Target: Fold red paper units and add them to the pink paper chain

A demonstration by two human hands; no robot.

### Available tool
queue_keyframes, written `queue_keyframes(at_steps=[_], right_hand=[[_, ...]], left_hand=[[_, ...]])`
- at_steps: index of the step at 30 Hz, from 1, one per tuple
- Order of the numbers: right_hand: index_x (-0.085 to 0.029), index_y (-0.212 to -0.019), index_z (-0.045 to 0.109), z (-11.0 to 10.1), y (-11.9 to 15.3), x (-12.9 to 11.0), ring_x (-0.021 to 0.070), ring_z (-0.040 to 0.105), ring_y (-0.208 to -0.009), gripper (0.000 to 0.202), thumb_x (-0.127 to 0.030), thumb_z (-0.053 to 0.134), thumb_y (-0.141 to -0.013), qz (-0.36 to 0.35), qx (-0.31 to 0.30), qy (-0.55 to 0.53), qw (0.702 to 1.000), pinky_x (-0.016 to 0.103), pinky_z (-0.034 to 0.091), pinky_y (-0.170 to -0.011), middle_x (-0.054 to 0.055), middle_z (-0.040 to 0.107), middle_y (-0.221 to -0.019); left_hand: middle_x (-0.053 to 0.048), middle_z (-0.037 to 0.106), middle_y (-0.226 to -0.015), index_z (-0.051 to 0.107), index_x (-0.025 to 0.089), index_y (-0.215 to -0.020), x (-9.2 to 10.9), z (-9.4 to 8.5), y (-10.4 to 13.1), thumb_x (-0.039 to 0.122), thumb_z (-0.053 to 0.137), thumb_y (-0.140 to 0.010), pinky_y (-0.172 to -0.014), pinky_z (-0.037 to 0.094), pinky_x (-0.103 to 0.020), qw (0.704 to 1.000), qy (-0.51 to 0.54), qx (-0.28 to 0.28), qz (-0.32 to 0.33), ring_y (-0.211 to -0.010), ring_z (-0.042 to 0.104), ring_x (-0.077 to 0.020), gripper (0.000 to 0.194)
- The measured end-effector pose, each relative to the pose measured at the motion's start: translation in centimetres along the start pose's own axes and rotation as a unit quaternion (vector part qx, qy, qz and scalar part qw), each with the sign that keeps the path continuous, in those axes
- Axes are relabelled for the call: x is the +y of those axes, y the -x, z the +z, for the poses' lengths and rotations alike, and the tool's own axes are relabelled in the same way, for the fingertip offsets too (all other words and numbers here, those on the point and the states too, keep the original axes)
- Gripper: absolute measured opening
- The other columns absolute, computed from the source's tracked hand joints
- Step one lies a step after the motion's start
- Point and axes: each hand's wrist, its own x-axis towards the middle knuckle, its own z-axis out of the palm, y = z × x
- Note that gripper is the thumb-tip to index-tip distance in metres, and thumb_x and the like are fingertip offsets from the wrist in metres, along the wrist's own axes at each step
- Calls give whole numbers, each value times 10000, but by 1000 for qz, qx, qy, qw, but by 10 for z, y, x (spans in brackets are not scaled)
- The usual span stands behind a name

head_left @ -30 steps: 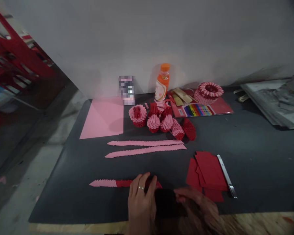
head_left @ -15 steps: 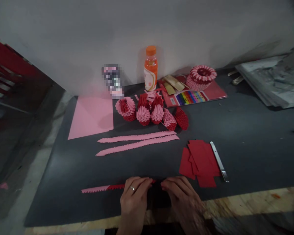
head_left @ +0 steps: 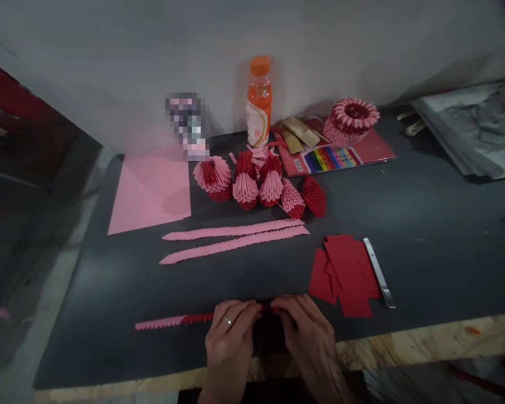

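A toothed strip of folded paper [head_left: 172, 323], pink at its left end and red toward the right, lies along the front of the dark table. My left hand [head_left: 230, 331], a ring on one finger, is closed on the strip's red right end. Just beside it, my right hand [head_left: 305, 325] has its fingertips pinched at a small bit of red paper, mostly hidden by the fingers. Past my hands lie two long pink zigzag strips [head_left: 231, 238]. Red paper rectangles [head_left: 349, 269] are piled to the right, with a silver craft knife [head_left: 379, 272] along their edge.
Pink sheets [head_left: 149, 196] lie at the back left, near a blurred phone [head_left: 189, 126]. Several folded-paper pieces [head_left: 246, 182] stand before an orange drink bottle [head_left: 259, 104]. A pink paper ring [head_left: 353, 120] rests on a red packet [head_left: 374, 151]. Papers [head_left: 467, 126] are stacked at right.
My right hand has moved left, closing the gap to my left hand and the strip's end. The whole view has shifted slightly.
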Motion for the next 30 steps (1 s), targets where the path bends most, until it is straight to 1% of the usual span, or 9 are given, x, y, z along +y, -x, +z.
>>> queue_keyframes(at_steps=[5,10,14,19,23,25,30], right_hand=[[-327,-975,793,0,2,-1,180,842,-666,363,-16,613,-1028,12,-7,5,1000,298,707,-643,-68,857,-803],[-351,-1014,763,3,4,3,209,872,-714,374,-8,619,-1050,7,-12,8,1000,324,719,-657,-69,870,-833],[-348,-1020,758,3,7,4,215,865,-724,388,0,595,-1073,-2,-19,15,1000,338,718,-661,-63,868,-844],[-328,-1037,771,2,7,4,205,847,-745,368,-7,601,-1096,-12,-32,21,999,329,719,-690,-47,863,-865],[-319,-1078,811,2,3,7,200,863,-819,396,1,582,-1114,-30,-45,20,998,308,733,-747,-21,894,-949],[-321,-1082,825,2,-1,9,198,863,-844,429,19,564,-1107,-43,-54,16,998,298,737,-771,-15,905,-976],[-327,-1062,823,-1,-9,12,206,844,-847,427,20,575,-1082,-66,-71,13,995,311,715,-772,-22,912,-970]], left_hand=[[41,1006,-936,939,329,-1074,2,0,1,53,697,-1109,-790,841,-299,1000,7,-5,-11,-800,962,-217,368],[40,1008,-937,932,309,-1080,0,0,0,56,712,-1096,-809,832,-287,1000,6,-4,4,-784,957,-214,336],[48,1008,-942,924,305,-1087,-1,0,0,51,718,-1098,-816,822,-284,1000,0,-1,12,-787,956,-209,328],[41,1002,-939,909,313,-1089,1,1,1,57,691,-1123,-813,835,-301,1000,0,1,5,-801,953,-216,338],[9,991,-938,900,307,-1108,3,2,1,67,686,-1147,-798,844,-330,1000,-3,5,0,-812,950,-235,324],[2,987,-934,898,302,-1109,4,2,1,60,685,-1147,-791,845,-339,1000,-5,9,2,-809,948,-240,325],[9,996,-953,902,321,-1126,4,2,1,37,691,-1125,-809,855,-351,1000,-8,4,-4,-825,962,-250,353]])
